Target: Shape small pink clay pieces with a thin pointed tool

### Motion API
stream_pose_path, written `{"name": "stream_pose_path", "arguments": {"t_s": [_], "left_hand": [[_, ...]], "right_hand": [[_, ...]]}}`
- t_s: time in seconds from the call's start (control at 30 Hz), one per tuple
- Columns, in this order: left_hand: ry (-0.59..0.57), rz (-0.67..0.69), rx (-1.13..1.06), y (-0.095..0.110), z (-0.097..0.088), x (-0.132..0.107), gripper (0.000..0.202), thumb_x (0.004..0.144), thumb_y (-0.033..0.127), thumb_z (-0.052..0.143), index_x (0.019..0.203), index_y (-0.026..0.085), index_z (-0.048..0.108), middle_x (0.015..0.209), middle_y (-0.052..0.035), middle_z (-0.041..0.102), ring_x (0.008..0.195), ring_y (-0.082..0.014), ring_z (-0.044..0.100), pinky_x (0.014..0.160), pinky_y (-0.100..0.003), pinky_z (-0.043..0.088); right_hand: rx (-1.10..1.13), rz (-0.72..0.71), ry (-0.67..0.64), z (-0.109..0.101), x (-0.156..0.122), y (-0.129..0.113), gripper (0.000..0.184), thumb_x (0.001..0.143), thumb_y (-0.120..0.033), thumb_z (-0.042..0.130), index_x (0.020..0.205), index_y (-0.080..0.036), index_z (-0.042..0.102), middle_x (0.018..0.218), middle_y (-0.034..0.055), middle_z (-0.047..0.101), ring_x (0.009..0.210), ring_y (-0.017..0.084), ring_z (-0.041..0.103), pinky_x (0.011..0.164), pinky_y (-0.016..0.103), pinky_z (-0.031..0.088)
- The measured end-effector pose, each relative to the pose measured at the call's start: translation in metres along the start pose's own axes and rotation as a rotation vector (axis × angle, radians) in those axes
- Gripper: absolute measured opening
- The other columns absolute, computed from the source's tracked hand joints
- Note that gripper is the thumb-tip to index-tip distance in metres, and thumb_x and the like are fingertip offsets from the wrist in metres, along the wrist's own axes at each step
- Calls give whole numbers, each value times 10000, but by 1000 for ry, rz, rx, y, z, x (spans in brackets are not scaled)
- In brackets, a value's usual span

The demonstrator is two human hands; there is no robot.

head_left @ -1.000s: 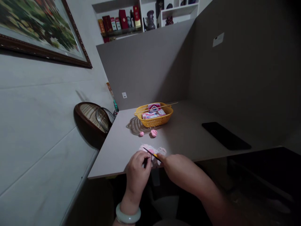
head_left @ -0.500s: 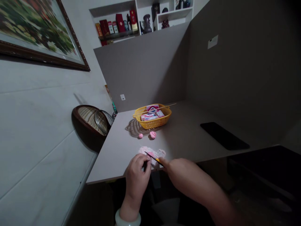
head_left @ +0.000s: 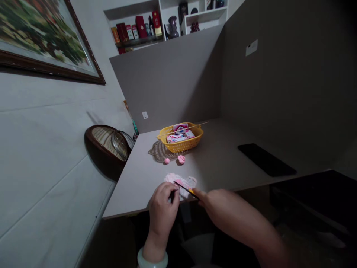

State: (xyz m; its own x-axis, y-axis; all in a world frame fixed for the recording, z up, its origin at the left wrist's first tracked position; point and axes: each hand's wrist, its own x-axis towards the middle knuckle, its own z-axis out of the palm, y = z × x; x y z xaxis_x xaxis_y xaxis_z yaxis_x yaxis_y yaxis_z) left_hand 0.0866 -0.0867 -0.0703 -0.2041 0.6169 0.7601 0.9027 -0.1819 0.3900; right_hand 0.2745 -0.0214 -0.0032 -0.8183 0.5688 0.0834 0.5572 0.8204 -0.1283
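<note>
My right hand [head_left: 208, 199] grips a slim knife [head_left: 185, 189] with a dark blade and a yellow-and-black handle. Its tip points up and left, close to the fingers of my left hand [head_left: 164, 197]. That hand is closed in a pinch over the table's front edge; what sits between its fingertips is mostly hidden. Just beyond both hands lies a crumpled whitish plastic wrapper [head_left: 170, 177] with pink material [head_left: 177, 182] on it. Farther back rest a small pink ball [head_left: 166, 160] and a larger, grooved pink lump [head_left: 181, 159].
A yellow basket [head_left: 182, 148] holding pink-and-white boxes stands toward the back, a thin stick [head_left: 195, 126] across its rim. On the right of the table [head_left: 134, 178] lies a flat black object [head_left: 266, 159]. A brown-rimmed round object [head_left: 106, 156] leans against the left wall.
My right hand has drawn the knife slightly to the right and down, away from the left fingertips. The left hand stays in place. The view has shifted a little.
</note>
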Motion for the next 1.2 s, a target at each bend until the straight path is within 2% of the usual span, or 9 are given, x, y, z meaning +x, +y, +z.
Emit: {"name": "stream_pose_path", "arguments": {"t_s": [0.1,0.3,0.5,0.73,0.97,1.1,1.2], "left_hand": [[-5,2,10,0,0,0,130,873,95,583,853,215,628,868,-25,704,850,-185,675,803,-322,558],[11,-13,24,-2,1,0,125,873,101,581,858,213,632,873,-32,703,853,-192,675,807,-336,560],[1,-7,21,0,0,-1,119,880,107,579,854,211,628,871,-33,707,854,-188,681,803,-323,560],[13,-16,26,-3,1,-1,112,878,116,578,853,208,638,882,-38,704,856,-192,678,809,-328,559],[-1,-10,14,-3,2,-2,142,876,85,566,858,214,626,863,-21,697,845,-181,675,807,-317,554],[26,13,26,-3,2,-2,135,873,92,571,864,215,627,872,-22,705,856,-187,681,810,-325,557],[39,18,31,-2,1,-1,126,872,101,573,856,215,624,857,-22,703,834,-187,684,784,-317,561]], "right_hand": [[-12,24,-5,0,-5,-2,390,935,-85,430,1221,-224,656,750,47,749,623,211,711,473,262,329],[2,31,-12,-7,17,-14,368,918,-79,449,1198,-185,663,818,95,758,715,203,729,545,236,407],[-16,44,-31,-3,-8,-4,433,935,-74,441,1295,-220,632,747,48,754,615,210,713,475,256,356],[4,33,-7,-5,16,-14,364,927,-81,459,1214,-174,662,826,103,763,724,202,734,527,227,383],[4,61,-18,0,-7,-3,457,908,-40,438,1254,-232,666,730,52,752,564,188,692,448,265,279],[19,48,-8,-1,13,-12,422,894,-46,448,1210,-192,685,807,96,766,686,209,729,493,254,341],[38,30,5,-1,19,-11,399,900,-67,469,1207,-207,681,834,88,769,710,195,731,511,242,352]]}}
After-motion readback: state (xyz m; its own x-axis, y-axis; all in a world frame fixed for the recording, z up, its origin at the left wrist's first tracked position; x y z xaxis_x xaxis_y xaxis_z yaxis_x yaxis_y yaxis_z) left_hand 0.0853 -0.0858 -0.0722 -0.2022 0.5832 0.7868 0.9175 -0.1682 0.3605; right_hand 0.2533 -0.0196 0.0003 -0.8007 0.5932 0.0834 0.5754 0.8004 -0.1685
